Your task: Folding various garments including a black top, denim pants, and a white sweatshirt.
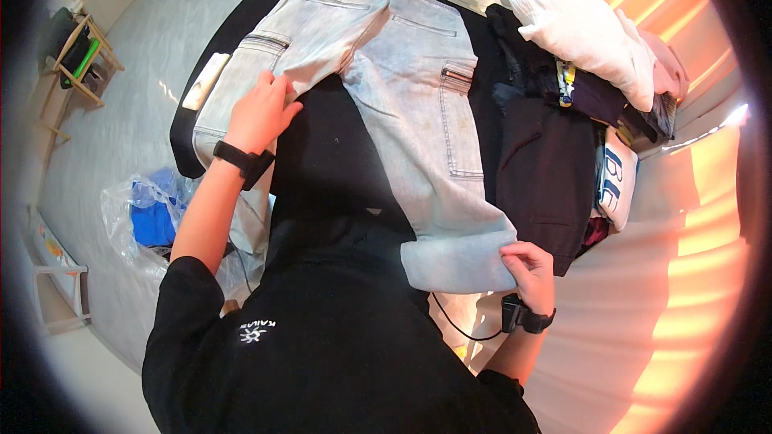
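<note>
A pair of light-blue denim cargo jeans (402, 112) lies spread on a black-covered surface, waistband at the far end and legs toward me. At the right leg's near end, the hem is turned up into a wide cuff (458, 264). My right hand (531, 272) pinches the right corner of this cuff between thumb and fingers. My left hand (261, 112) rests on the left leg below its zipped pocket, thumb apart from the fingers. Part of that leg is hidden under my left hand and forearm. Black bands circle both my wrists.
Folded dark trousers (539, 169) lie to the right, beside a clothes pile topped by a white garment (579, 28). A pale packet (207, 80) sits at the left edge. On the floor, clear plastic surrounds a blue item (153, 213). Curtains (643, 297) hang at right.
</note>
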### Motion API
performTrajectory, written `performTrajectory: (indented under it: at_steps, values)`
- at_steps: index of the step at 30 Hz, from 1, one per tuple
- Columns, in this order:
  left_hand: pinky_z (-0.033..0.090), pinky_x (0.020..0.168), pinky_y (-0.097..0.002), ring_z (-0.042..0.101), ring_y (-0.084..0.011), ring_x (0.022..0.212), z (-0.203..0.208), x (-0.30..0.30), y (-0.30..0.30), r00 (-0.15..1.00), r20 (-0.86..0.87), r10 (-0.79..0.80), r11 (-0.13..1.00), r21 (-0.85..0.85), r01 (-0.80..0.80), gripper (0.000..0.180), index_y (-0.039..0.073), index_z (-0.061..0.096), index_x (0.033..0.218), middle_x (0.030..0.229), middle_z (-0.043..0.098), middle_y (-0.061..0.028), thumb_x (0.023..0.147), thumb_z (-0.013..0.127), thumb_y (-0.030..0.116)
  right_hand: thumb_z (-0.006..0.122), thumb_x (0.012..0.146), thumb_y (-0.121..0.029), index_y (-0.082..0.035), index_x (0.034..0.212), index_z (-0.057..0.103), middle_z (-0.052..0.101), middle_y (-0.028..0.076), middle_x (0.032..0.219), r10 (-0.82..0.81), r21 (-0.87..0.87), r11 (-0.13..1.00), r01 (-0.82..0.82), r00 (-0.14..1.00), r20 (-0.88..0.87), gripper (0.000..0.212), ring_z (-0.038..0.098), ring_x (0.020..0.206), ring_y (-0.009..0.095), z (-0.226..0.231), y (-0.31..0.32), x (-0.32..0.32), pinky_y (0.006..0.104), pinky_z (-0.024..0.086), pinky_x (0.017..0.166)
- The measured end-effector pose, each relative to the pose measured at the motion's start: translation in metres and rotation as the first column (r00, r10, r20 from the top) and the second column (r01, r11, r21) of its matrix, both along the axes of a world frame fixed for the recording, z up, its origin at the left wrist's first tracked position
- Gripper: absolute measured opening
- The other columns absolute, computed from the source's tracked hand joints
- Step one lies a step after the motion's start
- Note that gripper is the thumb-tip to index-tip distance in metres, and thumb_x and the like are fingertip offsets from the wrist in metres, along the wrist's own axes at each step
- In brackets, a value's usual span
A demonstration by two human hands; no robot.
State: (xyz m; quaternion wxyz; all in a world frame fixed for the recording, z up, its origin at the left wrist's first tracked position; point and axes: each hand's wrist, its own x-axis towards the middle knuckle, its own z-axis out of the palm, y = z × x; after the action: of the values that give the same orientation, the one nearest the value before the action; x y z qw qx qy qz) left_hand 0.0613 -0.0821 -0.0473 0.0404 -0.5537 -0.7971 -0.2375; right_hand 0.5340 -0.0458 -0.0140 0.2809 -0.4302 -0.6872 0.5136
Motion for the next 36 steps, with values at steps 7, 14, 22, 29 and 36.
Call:
performTrajectory:
  at_steps: [7, 14, 22, 29, 36]
  values:
    - [0.049, 0.070, -0.0423, 0.059, -0.0338, 0.085, -0.004, -0.007, 0.006, 0.999, -0.013, 0.042, 0.997, -0.057, -0.043, 0.012, 0.008, 0.059, 0.080, 0.086, 0.057, -0.0137, 0.081, 0.063, 0.019, 0.061, 0.084, 0.003, 0.001, 0.093, 0.068, 0.067, 0.005, 0.088, 0.035, -0.016, 0.999, -0.033, 0.996, 0.080, 0.012, 0.059, 0.081, 0.008, 0.004, -0.001, -0.009, 0.0217, 0.046, 0.075]
    - [0.046, 0.071, -0.0351, 0.059, -0.0270, 0.079, 0.027, -0.016, 0.002, 0.813, 0.522, -0.257, 0.934, -0.083, 0.349, 0.011, 0.006, 0.065, 0.083, 0.079, 0.059, -0.0112, 0.079, 0.062, 0.016, 0.060, 0.085, 0.002, 0.002, 0.093, 0.068, 0.067, 0.004, 0.087, -0.009, -0.015, 1.000, 0.009, 1.000, 0.018, 0.011, 0.058, 0.078, 0.008, 0.002, -0.003, 0.002, 0.0210, 0.045, 0.071]
    - [0.047, 0.074, -0.0354, 0.059, -0.0275, 0.084, 0.056, 0.017, 0.020, 0.925, 0.198, -0.323, 0.935, -0.086, 0.344, 0.013, 0.005, 0.064, 0.086, 0.081, 0.058, -0.0115, 0.077, 0.064, 0.014, 0.055, 0.090, -0.001, 0.004, 0.100, 0.063, 0.068, 0.012, 0.091, 0.034, -0.308, 0.950, -0.053, 0.997, -0.066, 0.014, 0.063, 0.065, 0.012, 0.002, -0.002, -0.007, 0.0227, 0.049, 0.056]
    - [0.049, 0.076, -0.0395, 0.058, -0.0296, 0.092, 0.021, 0.051, 0.070, 0.814, -0.015, -0.581, 0.805, -0.159, 0.572, 0.008, 0.009, 0.062, 0.084, 0.094, 0.055, -0.0100, 0.077, 0.064, 0.013, 0.054, 0.091, -0.003, 0.003, 0.104, 0.061, 0.068, 0.014, 0.090, 0.059, -0.237, 0.968, -0.080, 0.994, -0.096, 0.015, 0.063, 0.060, 0.014, -0.005, -0.004, -0.009, 0.0235, 0.048, 0.051]
    - [0.047, 0.078, -0.0398, 0.055, -0.0305, 0.092, -0.003, 0.048, 0.095, 0.793, -0.086, -0.603, 0.783, -0.253, 0.568, 0.008, 0.007, 0.058, 0.086, 0.092, 0.054, -0.0098, 0.078, 0.059, 0.008, 0.054, 0.091, -0.004, 0.003, 0.104, 0.061, 0.067, 0.014, 0.090, 0.048, -0.258, 0.963, -0.073, 0.994, -0.103, 0.015, 0.062, 0.065, 0.014, -0.009, -0.008, -0.007, 0.0256, 0.049, 0.058]
